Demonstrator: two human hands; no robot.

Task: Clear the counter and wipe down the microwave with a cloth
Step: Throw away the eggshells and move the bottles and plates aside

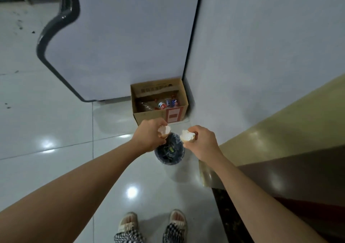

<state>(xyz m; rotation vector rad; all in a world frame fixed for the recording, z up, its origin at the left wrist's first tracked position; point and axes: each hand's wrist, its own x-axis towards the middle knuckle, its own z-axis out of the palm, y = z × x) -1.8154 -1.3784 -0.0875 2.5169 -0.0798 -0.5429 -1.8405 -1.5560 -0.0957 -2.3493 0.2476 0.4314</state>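
Eggshell halves fill both hands, held out over a small round waste bin that stands on the glossy pale floor tiles. Taking that bin as the landmark: the left hand hovers above its left rim, fingers and thumb curled round one broken eggshell half whose jagged edge points up and to the right; the right hand hovers above its right rim, thumb and fingers pinching a second eggshell half with its white hollow turned toward the camera. The two shells are near each other but apart, with a gap between them directly over the bin's far edge. Inside the bin a dark liner shows, with a few scraps too small to tell. Just beyond the bin, against the wall, sits an open cardboard box holding several bottles and packets, labels blurred. Beyond and left of the bin rises the pale side of a tall appliance with a dark curved edge. Right of the bin runs a yellowish counter front, with a dark speckled strip below it nearer the camera. On the near side of the bin, the person's feet in light sandals and checked trouser hems stand on the tiles.
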